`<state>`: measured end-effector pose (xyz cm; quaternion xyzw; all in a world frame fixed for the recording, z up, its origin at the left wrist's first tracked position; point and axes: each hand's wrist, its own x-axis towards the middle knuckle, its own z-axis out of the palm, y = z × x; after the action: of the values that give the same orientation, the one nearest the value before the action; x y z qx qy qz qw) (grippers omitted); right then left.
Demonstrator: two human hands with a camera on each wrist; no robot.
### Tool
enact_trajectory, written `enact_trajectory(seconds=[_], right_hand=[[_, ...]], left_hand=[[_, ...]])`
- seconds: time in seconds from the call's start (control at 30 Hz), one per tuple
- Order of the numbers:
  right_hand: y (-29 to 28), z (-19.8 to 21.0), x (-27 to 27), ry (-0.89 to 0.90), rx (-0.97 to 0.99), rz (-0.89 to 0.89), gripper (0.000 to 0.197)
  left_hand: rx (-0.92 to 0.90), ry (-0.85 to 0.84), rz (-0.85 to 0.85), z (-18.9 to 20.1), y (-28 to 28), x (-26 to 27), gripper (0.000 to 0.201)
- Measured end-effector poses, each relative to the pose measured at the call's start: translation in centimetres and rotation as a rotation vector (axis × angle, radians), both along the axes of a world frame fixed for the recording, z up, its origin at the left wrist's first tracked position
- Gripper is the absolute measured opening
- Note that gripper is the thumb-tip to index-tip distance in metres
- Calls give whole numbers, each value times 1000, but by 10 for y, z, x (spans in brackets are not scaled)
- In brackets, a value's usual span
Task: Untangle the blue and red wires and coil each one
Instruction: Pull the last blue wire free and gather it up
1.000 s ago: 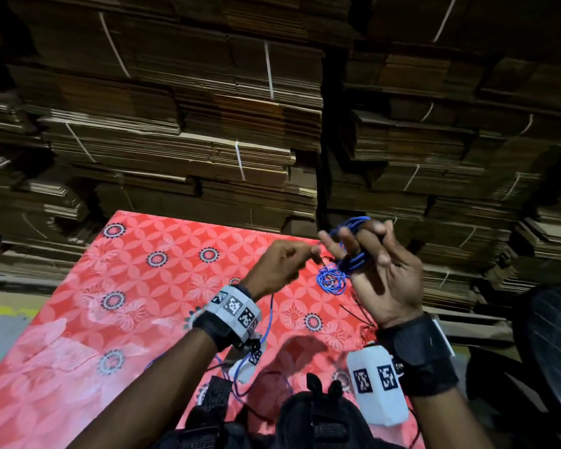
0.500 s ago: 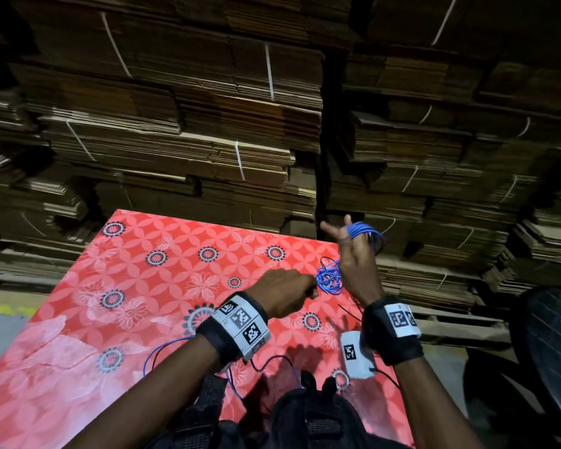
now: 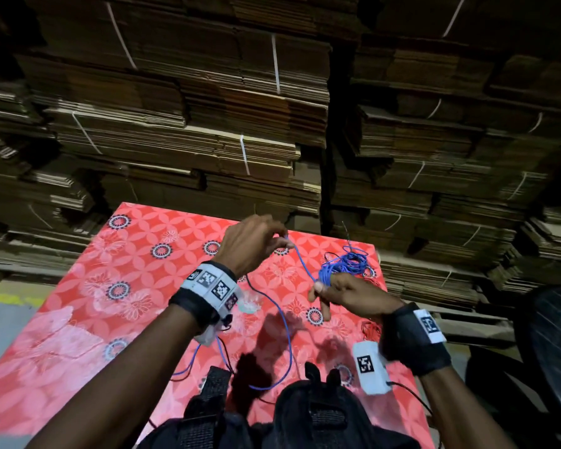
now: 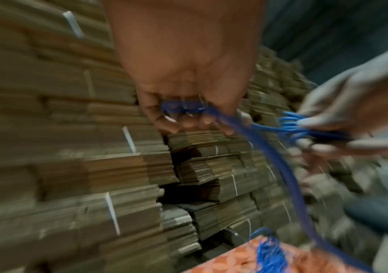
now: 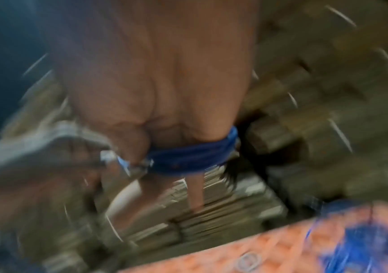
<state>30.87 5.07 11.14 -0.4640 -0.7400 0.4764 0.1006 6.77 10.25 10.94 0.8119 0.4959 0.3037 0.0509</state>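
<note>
The blue wire (image 3: 287,322) is partly wound in several loops round the fingers of my right hand (image 3: 321,288), which grips that coil (image 3: 326,273) above the table's right side. A taut strand runs up-left to my left hand (image 3: 280,243), which pinches it. The rest hangs down to a slack loop near my body. A loose blue tangle (image 3: 350,261) lies on the cloth beyond my right hand, and bits of red wire (image 3: 370,328) show beside my right wrist. In the left wrist view my curled fingers (image 4: 188,120) hold the blue strand (image 4: 281,166). The blurred right wrist view shows the blue coil (image 5: 192,153).
The table wears a red floral cloth (image 3: 110,286). Tall stacks of strapped flat cardboard (image 3: 208,124) rise right behind its far edge. A dark round wire-grille object (image 3: 551,351) stands at the right. Grey floor (image 3: 0,328) lies to the left. Black chest gear (image 3: 305,416) fills the bottom.
My right hand has dropped lower and turned palm down with the coil still on its fingers. My left hand has risen up and away, drawing the strand taut between them.
</note>
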Motion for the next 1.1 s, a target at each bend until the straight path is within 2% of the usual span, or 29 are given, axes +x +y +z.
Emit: enact_trajectory(seconds=[0.07,0.13,0.3,0.37,0.43,0.6,0.67,0.73,0.8,0.87,1.03,1.1], right_hand=[[-8,3,2,215,-152,69,50],[-17,7,3,519,-268,67,36],[-23,30,1,1209,-342,20,17],[-21,37,-6,1421,-353,-11,22],[-17,46,-14,1582,-383,-40,34],[5,66,-23,1689,-114,-433,39],[16,62,-22,1640,-7,-532,41],[28,49,-19,1456,108,-609,35],[37,31,-15,1072,264,-682,40],[40,16,-13,677,376,-662,46],[39,3,-2,14,559,-480,41],[39,0,-1,-302,601,-404,42]], left_hand=[[-112,-281,-23,-4,6,-6,21],[-177,-458,-47,-7,11,-10,14],[-316,-659,-67,-7,10,6,8],[-322,-641,-89,-10,7,19,15],[-298,-549,-146,-17,2,32,21],[-192,-185,-311,-40,-20,67,33],[-170,-136,-335,-42,-29,73,36],[-175,-131,-343,-42,-33,72,34],[-199,-116,-335,-40,-35,70,33],[-256,-126,-316,-36,-35,66,30],[-543,-349,-228,-35,-18,37,20],[-544,-284,-182,-29,-13,24,20]])
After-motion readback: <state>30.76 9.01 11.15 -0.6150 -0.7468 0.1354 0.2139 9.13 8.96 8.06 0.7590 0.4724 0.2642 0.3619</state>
